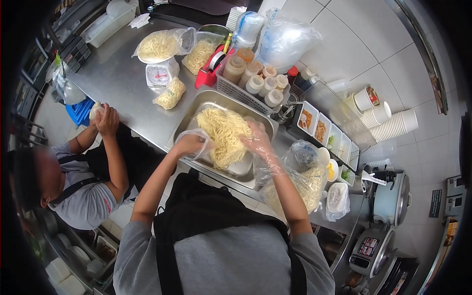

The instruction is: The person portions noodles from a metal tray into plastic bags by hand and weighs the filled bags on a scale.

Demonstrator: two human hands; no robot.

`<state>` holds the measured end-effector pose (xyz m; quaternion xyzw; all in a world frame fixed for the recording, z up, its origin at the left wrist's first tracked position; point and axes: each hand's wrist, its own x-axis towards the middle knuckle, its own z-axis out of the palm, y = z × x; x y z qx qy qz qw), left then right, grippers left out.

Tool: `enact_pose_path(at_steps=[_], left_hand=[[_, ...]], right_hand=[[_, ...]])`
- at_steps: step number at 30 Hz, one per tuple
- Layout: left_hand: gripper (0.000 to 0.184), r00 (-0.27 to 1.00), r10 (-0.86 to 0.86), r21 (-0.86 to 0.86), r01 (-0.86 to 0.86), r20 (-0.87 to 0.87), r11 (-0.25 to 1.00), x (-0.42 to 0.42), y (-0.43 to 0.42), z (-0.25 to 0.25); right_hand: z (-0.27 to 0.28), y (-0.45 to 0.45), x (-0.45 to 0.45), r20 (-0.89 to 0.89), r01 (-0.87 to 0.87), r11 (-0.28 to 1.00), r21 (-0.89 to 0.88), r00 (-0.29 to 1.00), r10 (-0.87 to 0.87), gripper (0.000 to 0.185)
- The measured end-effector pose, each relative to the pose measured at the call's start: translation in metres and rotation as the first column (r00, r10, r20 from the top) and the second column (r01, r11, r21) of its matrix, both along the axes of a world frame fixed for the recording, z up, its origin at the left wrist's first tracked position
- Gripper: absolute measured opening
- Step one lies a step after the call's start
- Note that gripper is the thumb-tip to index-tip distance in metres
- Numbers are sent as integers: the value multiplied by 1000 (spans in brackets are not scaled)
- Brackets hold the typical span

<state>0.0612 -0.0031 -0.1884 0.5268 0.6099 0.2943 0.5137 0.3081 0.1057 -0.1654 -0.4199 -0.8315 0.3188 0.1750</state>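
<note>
A heap of pale yellow noodles (223, 132) lies in a rectangular metal tray (189, 112) at the counter's front edge. My left hand (192, 143), in a clear plastic glove, has its fingers curled at the left side of the heap. On the opposite side, my right hand (258, 137), gloved the same way, grips noodles, with some fingertips buried among the strands. A clear bag of noodles (309, 189) rests beside the tray, partly behind my right forearm.
A co-worker (88, 182) at left holds a small bundle (96, 111). Bagged noodles sit on a white scale (160, 73), with a smaller noodle bag (170, 93) nearby. Sauce bottles fill a basket (241, 93) behind the tray. Topping containers (322, 128) and a rice cooker (388, 201) stand right.
</note>
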Motion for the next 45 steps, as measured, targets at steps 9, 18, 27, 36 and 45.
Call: enact_pose_path(at_steps=[9, 18, 27, 36, 45], left_hand=[[38, 889, -77, 433, 294, -452, 852, -18, 39, 65], [82, 878, -223, 96, 289, -424, 953, 42, 131, -20], [100, 964, -253, 304, 267, -86, 914, 12, 85, 30], [112, 991, -76, 569, 127, -113, 812, 10, 32, -5], [96, 985, -55, 626, 146, -163, 766, 10, 34, -19]], right_hand=[[-18, -41, 8, -311, 266, 876, -402, 860, -404, 78], [-51, -51, -3, -425, -219, 366, -905, 519, -741, 46], [-13, -60, -5, -519, 152, 876, -459, 754, -402, 72], [44, -32, -5, 145, -191, 933, 304, 978, 153, 88], [9, -26, -27, -417, -254, 965, -65, 886, 205, 97]])
